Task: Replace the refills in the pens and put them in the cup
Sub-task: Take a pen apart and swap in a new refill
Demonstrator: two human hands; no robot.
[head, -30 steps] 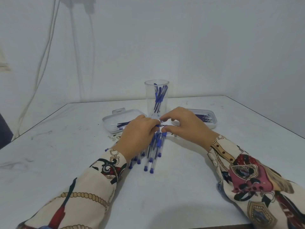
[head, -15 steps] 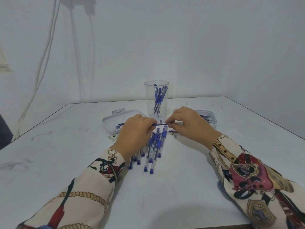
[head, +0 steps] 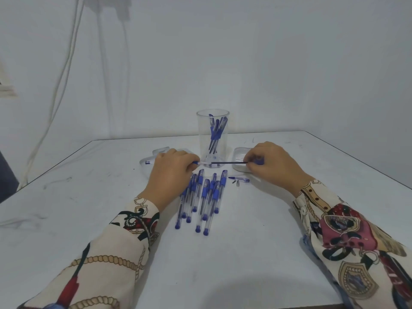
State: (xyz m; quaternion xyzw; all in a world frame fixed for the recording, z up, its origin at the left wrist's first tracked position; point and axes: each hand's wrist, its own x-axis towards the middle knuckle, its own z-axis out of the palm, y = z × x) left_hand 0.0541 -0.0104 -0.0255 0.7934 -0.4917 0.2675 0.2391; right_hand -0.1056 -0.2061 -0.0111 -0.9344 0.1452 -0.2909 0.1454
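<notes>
My left hand [head: 170,175] grips a clear pen barrel [head: 148,162] with blue ends, held level in front of the cup. My right hand [head: 270,166] pinches the end of a thin dark refill [head: 229,162] that is drawn most of the way out of the barrel to the right. The clear plastic cup [head: 213,121] stands upright behind them with several blue pens inside. Several blue-grip pens [head: 201,197] lie in a row on the white table between my wrists. A pen cap [head: 239,179] and a small tip lie just right of the row.
Two shallow white trays sit beside the cup: the left tray [head: 145,162] behind my left hand and the right tray [head: 239,152] under my right hand. White cables [head: 64,70] hang down the wall at left. The table's right edge [head: 356,161] runs diagonally.
My hands have moved apart. The right hand has pulled the refill out of the barrel toward the right, and the left hand has shifted slightly left with the barrel.
</notes>
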